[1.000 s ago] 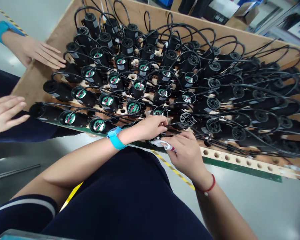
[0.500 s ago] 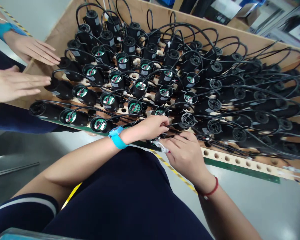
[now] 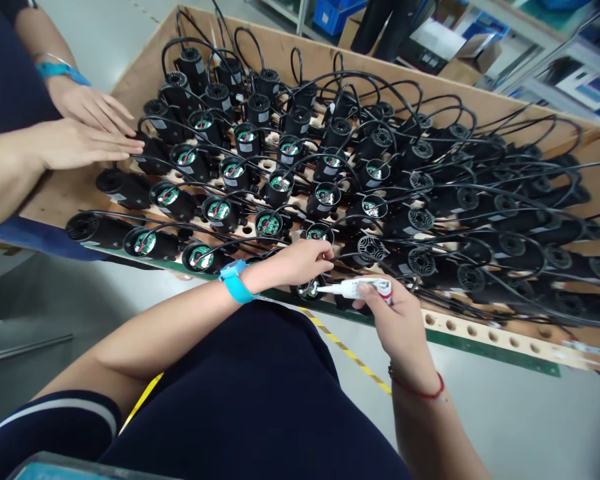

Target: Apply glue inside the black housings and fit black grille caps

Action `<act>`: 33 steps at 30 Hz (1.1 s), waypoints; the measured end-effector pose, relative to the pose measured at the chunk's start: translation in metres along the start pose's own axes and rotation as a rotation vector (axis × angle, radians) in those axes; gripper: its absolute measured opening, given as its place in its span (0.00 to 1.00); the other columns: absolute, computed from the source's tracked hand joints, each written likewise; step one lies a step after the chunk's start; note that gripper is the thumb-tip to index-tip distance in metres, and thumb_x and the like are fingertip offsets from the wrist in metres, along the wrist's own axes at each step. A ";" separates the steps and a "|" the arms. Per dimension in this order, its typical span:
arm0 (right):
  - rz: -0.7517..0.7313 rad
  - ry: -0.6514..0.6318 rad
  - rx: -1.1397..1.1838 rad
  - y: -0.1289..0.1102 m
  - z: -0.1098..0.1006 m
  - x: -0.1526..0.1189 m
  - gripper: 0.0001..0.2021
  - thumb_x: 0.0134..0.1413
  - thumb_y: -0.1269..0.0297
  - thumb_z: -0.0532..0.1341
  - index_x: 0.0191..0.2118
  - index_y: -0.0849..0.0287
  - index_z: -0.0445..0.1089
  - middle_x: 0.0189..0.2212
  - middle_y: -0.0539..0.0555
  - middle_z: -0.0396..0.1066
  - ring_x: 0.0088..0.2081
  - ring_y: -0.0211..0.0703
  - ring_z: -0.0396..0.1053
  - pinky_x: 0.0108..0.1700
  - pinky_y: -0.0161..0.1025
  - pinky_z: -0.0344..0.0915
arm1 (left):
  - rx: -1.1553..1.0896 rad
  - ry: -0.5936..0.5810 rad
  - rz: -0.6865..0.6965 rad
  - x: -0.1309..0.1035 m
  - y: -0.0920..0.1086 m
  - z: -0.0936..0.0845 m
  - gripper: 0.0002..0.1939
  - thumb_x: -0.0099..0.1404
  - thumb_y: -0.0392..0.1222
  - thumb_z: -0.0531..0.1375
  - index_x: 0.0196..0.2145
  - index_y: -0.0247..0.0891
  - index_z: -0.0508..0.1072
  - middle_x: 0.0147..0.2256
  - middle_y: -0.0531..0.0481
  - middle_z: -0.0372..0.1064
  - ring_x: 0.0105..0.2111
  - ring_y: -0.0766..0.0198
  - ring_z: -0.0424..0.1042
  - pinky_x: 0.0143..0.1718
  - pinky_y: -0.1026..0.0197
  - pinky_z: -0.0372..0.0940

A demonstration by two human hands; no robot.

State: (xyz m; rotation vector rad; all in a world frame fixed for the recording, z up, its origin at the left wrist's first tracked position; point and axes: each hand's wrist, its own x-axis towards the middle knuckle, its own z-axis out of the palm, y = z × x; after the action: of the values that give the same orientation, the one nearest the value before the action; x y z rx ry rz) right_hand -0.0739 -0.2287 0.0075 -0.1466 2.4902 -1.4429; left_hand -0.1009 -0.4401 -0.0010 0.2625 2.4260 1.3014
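My right hand [image 3: 395, 310] grips a white squeeze tube [image 3: 360, 289], its far end folded over. The tube's thin nozzle points left into an open black cylindrical housing [image 3: 300, 293] in the front row, where a circuit board [image 3: 309, 287] with white parts shows. The nozzle tip is at or just above the board; contact cannot be told. Just above that housing is my left hand [image 3: 303, 260], with fingers curled together; what they pinch, if anything, is hidden. Behind its fingertips stands another open housing [image 3: 320, 233].
Rows of black housings with looping cables [image 3: 395, 80] fill a wooden crate [image 3: 130, 67]; several show green boards, others slotted ends. At left, a co-worker's two hands [image 3: 95, 140] rest by the housings. A strip with holes [image 3: 510, 340] runs along the front right edge.
My right hand has moved right and turned, bringing the tube into plain view with its nozzle in the front housing. The co-worker's hands have shifted right. The whole view has shifted slightly.
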 end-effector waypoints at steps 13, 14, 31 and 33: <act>0.235 -0.009 0.700 0.005 0.011 0.001 0.10 0.48 0.57 0.67 0.31 0.58 0.71 0.23 0.48 0.67 0.22 0.34 0.60 0.24 0.35 0.58 | -0.092 0.047 0.006 -0.017 0.004 -0.012 0.10 0.66 0.43 0.53 0.36 0.36 0.71 0.30 0.53 0.68 0.28 0.69 0.63 0.30 0.66 0.56; 0.272 -0.021 0.769 0.003 0.012 0.000 0.10 0.47 0.57 0.68 0.31 0.58 0.72 0.24 0.48 0.68 0.22 0.33 0.59 0.23 0.34 0.58 | -0.110 0.068 0.001 -0.023 0.003 -0.015 0.10 0.66 0.43 0.53 0.35 0.36 0.70 0.29 0.54 0.67 0.28 0.70 0.62 0.30 0.66 0.56; 0.143 -0.058 0.174 -0.011 0.008 -0.002 0.12 0.55 0.53 0.62 0.35 0.57 0.71 0.19 0.47 0.67 0.24 0.36 0.63 0.30 0.34 0.60 | -0.267 0.331 -0.093 -0.102 -0.024 -0.024 0.09 0.66 0.43 0.54 0.37 0.36 0.70 0.28 0.55 0.64 0.28 0.71 0.60 0.30 0.67 0.57; 0.115 -0.061 -0.004 -0.010 0.006 -0.003 0.12 0.56 0.53 0.60 0.37 0.57 0.71 0.20 0.48 0.69 0.26 0.38 0.66 0.32 0.36 0.62 | -0.272 0.329 -0.095 -0.106 -0.029 -0.022 0.09 0.66 0.44 0.54 0.37 0.36 0.70 0.29 0.55 0.65 0.29 0.71 0.61 0.31 0.67 0.58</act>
State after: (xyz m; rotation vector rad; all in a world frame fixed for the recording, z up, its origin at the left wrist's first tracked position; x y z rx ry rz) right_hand -0.0698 -0.2385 0.0141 -0.0472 2.4105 -1.3673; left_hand -0.0128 -0.5086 0.0113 -0.1516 2.4394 1.7209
